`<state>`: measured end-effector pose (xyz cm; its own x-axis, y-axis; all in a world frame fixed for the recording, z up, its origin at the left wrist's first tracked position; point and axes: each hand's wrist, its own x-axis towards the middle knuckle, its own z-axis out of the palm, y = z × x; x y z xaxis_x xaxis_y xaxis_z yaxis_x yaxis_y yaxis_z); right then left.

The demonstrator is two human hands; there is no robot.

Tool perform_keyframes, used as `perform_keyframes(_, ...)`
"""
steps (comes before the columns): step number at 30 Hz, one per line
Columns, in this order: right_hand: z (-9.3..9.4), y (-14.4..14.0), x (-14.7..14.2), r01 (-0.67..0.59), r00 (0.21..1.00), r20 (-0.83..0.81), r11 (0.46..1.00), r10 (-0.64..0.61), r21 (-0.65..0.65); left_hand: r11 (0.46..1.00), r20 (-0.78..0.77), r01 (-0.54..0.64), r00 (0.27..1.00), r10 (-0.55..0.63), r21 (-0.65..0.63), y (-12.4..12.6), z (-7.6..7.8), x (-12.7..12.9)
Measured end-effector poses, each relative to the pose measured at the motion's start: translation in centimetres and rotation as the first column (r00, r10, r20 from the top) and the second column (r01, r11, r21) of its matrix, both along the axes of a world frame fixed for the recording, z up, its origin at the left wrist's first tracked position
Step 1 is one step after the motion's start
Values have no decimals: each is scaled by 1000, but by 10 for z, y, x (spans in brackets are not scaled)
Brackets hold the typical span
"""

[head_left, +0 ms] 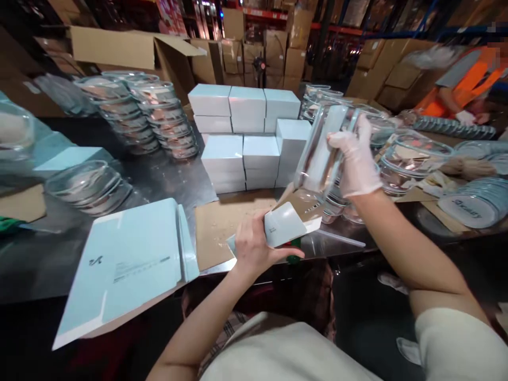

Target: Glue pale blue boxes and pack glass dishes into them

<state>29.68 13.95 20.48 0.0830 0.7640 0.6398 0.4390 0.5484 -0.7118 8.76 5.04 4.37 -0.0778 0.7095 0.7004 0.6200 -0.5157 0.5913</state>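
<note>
Over the bench (159, 182) | vessel (320, 151): clear, probably glass | box (283, 225): pale, open-ended

Head-worn view, facing forward and down, table (162, 182) and fingers (259, 226) near, shelving (265, 13) far beyond

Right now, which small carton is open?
The carton in the left hand: its end gapes open, unlike the closed white cartons stacked behind.

A dark fan (259, 64) stands before stacked brown cartons (299, 27), with an orange-vested person (458, 87) at far right.
</note>
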Motion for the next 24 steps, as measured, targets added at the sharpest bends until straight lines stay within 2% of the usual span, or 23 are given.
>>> perform_keyframes(2,-22,-9,-28,63,997,-39,994,-59,89,992,139,-29,989,46,-125,-3,-11,-8)
perform_keyframes(3,-30,-18,-37,53,998,15,990,-55,132,983,223,-32,972,72,-182,-5,-17,-14)
perform_keyframes(4,-36,-29,-43,-20,988,157,988,-4,153,975,300,-21,950,88,-221,-7,-25,-21)
perform_keyframes(5,-40,-39,-44,-145,939,332,981,94,131,971,362,1,928,89,-240,-9,-34,-28)
perform_keyframes(6,-43,-47,-42,-288,848,480,955,223,64,970,406,32,911,71,-240,-11,-44,-35)
perform_keyframes(8,-51,-58,-31,-508,658,596,856,460,-100,977,463,91,886,9,-192,-16,-64,-46)
perform_keyframes(9,-59,-60,-24,-541,649,566,831,509,-127,984,481,105,877,-23,-145,-17,-73,-51)
perform_keyframes(10,-69,-61,-17,-518,710,496,848,500,-113,992,493,101,868,-50,-77,-19,-82,-54)
perform_keyframes(12,-98,-62,-8,-377,880,279,923,384,-81,993,496,62,862,-105,104,-23,-94,-59)
perform_keyframes(13,-116,-64,-8,-314,932,159,945,326,-95,982,474,47,870,-131,185,-25,-97,-62)
perform_keyframes(14,-135,-65,-11,-298,950,54,947,306,-122,969,434,53,887,-156,240,-27,-99,-65)
perform_keyframes(15,-152,-68,-17,-336,941,-23,930,337,-149,962,388,75,905,-177,264,-30,-99,-68)
perform_keyframes(18,-188,-79,-50,-497,864,-181,853,469,-159,957,317,156,920,-230,243,-39,-96,-75)
perform_keyframes(20,-195,-85,-76,-483,862,-268,859,431,-172,968,335,129,922,-197,215,-43,-94,-73)
perform_keyframes(22,-192,-87,-98,-354,902,-339,907,267,-228,982,394,25,914,-98,186,-46,-93,-68)
perform_keyframes(24,-186,-88,-113,-236,919,-377,926,115,-293,980,446,-94,895,6,174,-46,-96,-64)
